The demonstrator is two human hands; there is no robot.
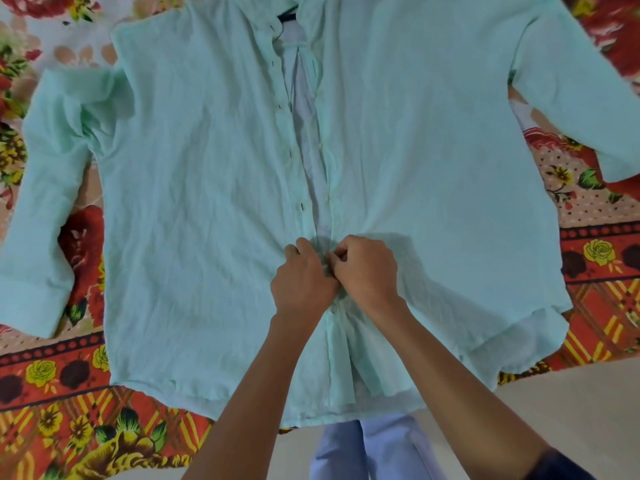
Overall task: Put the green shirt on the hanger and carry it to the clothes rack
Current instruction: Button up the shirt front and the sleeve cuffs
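Your two hands, left hand (304,277) and right hand (367,268), crowd the placket low on the green shirt (194,188), which covers most of the floral bedspread (83,424), leaving you free passage only along the bare strips beside each sleeve and the bedspread's near edge.

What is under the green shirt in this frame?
The green shirt lies spread on a floral bedsheet, which shows around its edges. A dark hanger part peeks out at the collar; the rest is covered by fabric.
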